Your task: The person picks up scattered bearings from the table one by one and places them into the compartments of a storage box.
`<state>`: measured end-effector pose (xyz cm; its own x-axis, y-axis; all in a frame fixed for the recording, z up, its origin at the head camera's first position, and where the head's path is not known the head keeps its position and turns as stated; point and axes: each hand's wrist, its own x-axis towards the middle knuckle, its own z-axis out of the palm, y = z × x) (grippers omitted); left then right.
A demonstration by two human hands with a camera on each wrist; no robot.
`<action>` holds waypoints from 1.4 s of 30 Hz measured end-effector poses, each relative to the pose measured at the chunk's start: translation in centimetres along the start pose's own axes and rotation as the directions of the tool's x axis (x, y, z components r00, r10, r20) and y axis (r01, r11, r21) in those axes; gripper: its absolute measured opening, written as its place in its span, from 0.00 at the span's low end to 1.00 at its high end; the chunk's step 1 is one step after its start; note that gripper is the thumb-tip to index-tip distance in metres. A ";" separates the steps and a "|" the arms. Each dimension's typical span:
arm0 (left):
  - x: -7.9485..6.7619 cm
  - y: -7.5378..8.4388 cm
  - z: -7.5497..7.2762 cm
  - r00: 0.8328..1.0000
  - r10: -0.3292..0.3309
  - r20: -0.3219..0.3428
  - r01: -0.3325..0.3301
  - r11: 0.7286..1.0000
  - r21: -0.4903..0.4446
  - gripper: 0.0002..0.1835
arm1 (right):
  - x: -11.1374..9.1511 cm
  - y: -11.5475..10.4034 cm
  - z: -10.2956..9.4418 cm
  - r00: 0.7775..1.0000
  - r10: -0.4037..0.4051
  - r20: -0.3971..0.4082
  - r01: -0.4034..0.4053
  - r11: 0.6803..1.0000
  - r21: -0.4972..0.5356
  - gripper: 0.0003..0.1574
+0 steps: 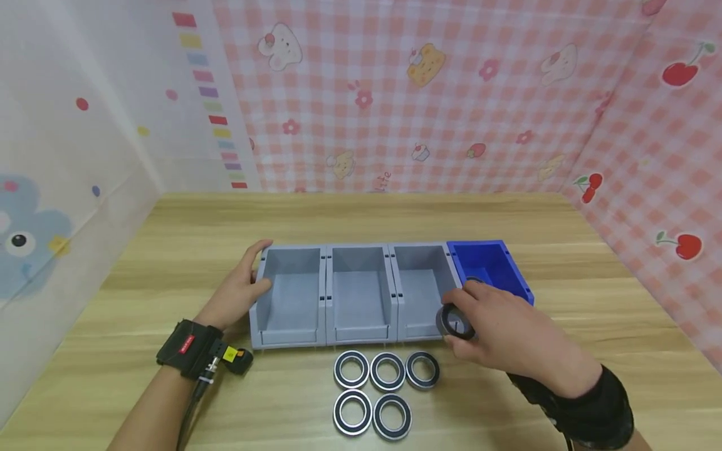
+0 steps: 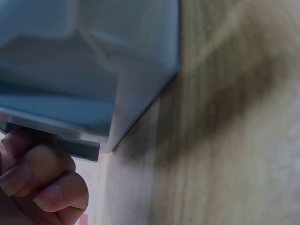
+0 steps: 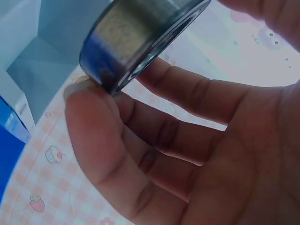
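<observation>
Currently pinching a bearing [image 3: 126, 37] in right hand [image 1: 507, 332], at front corner of third grey bin [image 1: 422, 291], near blue bin [image 1: 489, 258]. Gripping leftmost grey bin [image 1: 293, 294] by outer side wall with left hand [image 1: 239, 291]. Also got five loose bearings [image 1: 387, 386] flat on table [image 1: 598, 300], just in front of bins.

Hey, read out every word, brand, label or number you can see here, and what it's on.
"life": printed sideways on the pink checked backdrop.
Red tag on the black left wrist strap: pale marks, too small to read.
Yellow label beside that strap: too small to read.
Black-and-silver rings: no lettering I can make out.
</observation>
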<state>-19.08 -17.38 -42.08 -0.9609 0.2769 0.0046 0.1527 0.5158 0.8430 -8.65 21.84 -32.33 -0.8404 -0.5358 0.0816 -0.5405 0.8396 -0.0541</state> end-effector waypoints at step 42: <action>0.1 0.2 -0.2 1.000 0.000 0.029 -0.001 0.999 0.035 0.40 | 0.2 7.0 0.4 0.966 0.244 0.083 -0.248 0.968 0.036 0.30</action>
<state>-19.19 -17.45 -41.81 -0.9539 0.2999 -0.0108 0.1616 0.5435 0.8237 -12.66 27.59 -33.06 -0.9473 -0.3200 -0.0165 -0.3165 0.9424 -0.1083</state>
